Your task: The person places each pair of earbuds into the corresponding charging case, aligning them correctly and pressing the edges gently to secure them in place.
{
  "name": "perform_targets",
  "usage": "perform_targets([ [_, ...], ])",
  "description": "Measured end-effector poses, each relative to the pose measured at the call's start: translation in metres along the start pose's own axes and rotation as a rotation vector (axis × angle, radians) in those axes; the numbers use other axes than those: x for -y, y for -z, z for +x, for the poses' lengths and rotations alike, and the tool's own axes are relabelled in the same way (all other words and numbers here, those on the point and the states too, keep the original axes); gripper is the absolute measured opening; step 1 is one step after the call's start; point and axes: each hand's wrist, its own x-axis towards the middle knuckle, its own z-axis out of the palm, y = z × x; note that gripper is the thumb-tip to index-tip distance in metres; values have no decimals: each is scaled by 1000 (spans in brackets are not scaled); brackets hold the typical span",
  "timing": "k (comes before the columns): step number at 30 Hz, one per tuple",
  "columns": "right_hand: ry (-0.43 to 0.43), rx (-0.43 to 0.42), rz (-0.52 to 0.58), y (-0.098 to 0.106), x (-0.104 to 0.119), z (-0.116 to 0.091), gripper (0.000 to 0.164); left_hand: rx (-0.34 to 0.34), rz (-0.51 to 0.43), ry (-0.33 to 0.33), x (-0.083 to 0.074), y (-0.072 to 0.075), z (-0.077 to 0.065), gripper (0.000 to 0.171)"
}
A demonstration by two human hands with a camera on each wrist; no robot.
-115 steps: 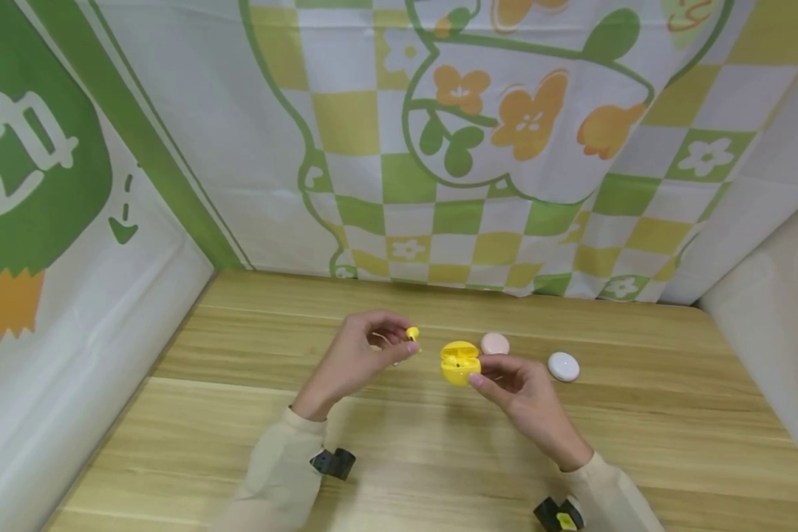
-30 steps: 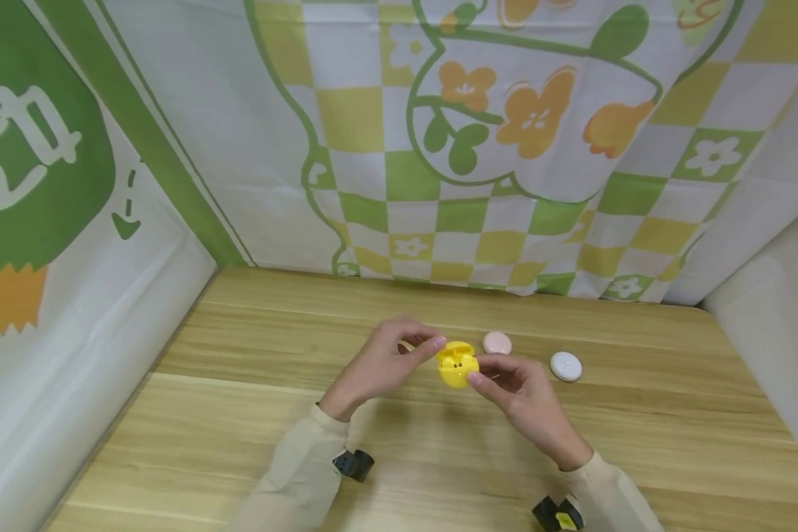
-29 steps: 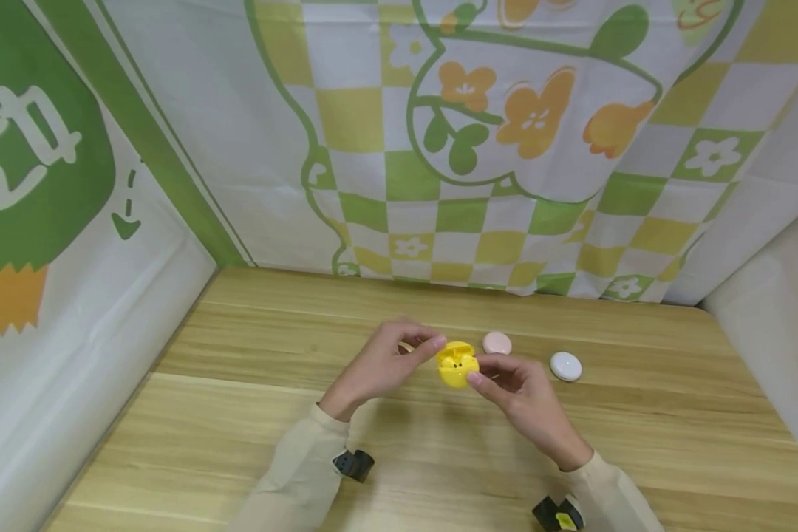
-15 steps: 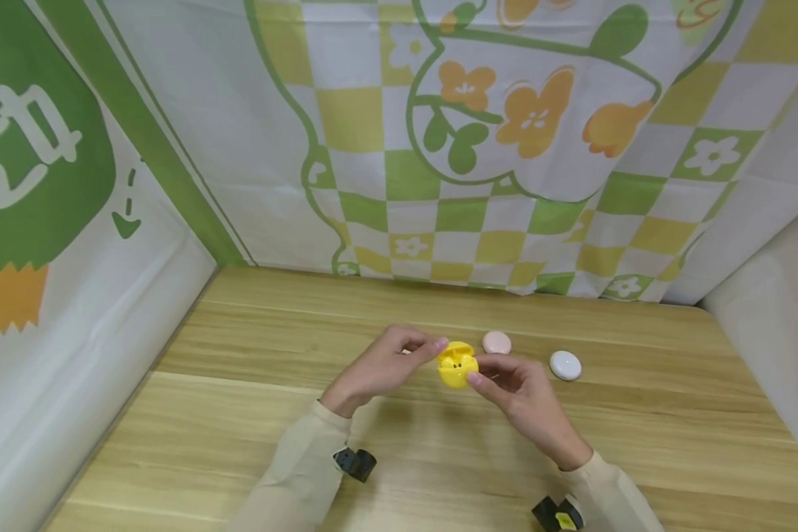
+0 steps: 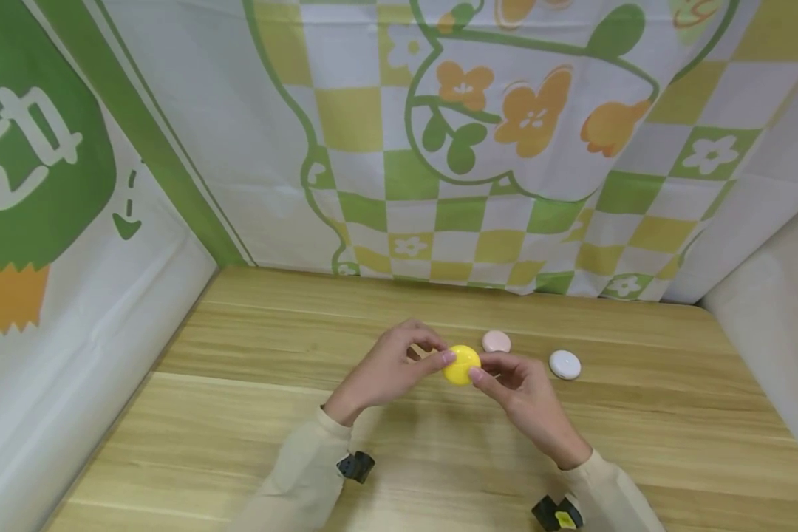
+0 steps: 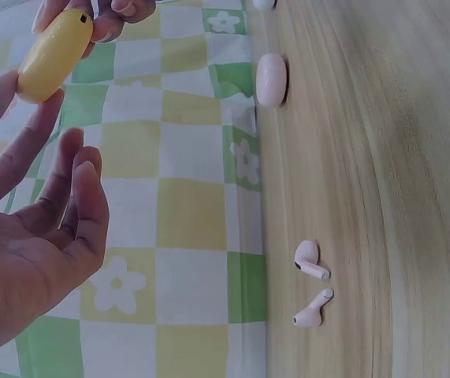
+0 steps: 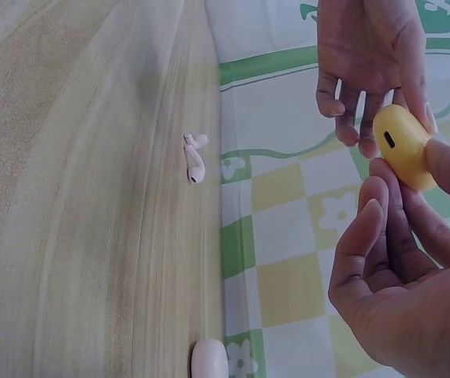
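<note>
A round yellow earbud case [image 5: 462, 363] is held above the table, its lid closed in all three views. My right hand [image 5: 525, 388] grips its right side between thumb and fingers. At the left edge, my left hand [image 5: 395, 362] pinches the case with thumb on the front and forefinger behind. The other left fingers are loosely bent, away from the case. In the right wrist view a dark port shows on the shell of the yellow case [image 7: 404, 150]. Any earbuds inside are hidden by the lid.
A pink round case [image 5: 496, 342] lies on the wooden table behind the right hand, with a white round case [image 5: 564, 365] to its right. Two pale pink earbuds [image 6: 310, 316] lie on the table, hidden by the left hand in the head view. A patterned cloth [image 5: 408, 174] hangs behind.
Earlier the left hand held a yellow earbud beside the opened case; later both earbuds sat inside. Since half a second ago the lid has been closed. The right hand has hardly moved.
</note>
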Motion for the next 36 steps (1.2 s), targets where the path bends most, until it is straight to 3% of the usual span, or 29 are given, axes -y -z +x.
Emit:
perform_targets([
  [6, -25, -15, 2, 0, 0, 0, 25, 7, 16, 8, 0, -1, -2, 25],
  [15, 7, -25, -34, 0, -2, 1, 24, 42, -55, 28, 1, -2, -2, 20],
  [20, 114, -37, -135, 1, -3, 3, 27, 40, -84, 58, 2, -3, -2, 19],
  [26, 272, -39, -247, -4, 16, 1, 45, 50, -89, 89, 2, -5, -1, 20],
  [36, 414, -63, -416, -9, 33, -2, 52, 84, -88, 118, 3, -9, -2, 21],
])
